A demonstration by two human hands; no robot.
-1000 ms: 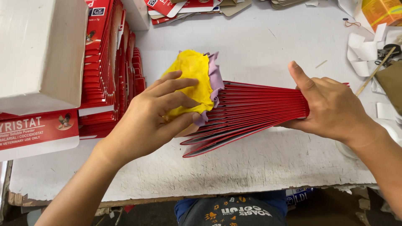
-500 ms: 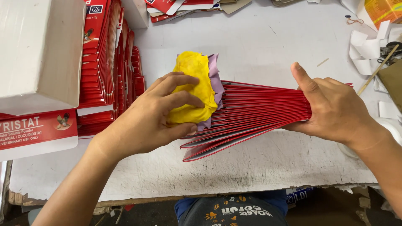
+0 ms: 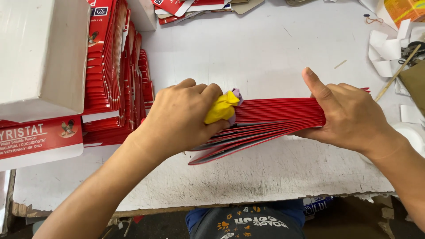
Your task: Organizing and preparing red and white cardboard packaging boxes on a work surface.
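Observation:
A fanned bundle of flat red cartons (image 3: 274,121) lies on the white table (image 3: 265,48). My right hand (image 3: 349,115) grips its right end, thumb pointing up over the top. My left hand (image 3: 181,117) is closed around a bunched yellow cloth (image 3: 221,108) with a bit of purple cloth behind it, pressed against the left, spread end of the bundle. The lowest cartons splay out toward the front of the table.
Rows of red flat cartons (image 3: 117,75) stand on edge at the left, beside a white box (image 3: 40,53). More red cartons (image 3: 186,6) lie at the back. White paper scraps (image 3: 389,44) and a thin stick (image 3: 396,73) sit at the right. The table's worn front edge (image 3: 221,206) is near me.
My left hand has turned over and closed, bunching the yellow cloth into a small wad against the bundle's end. My right hand keeps its grip on the other end.

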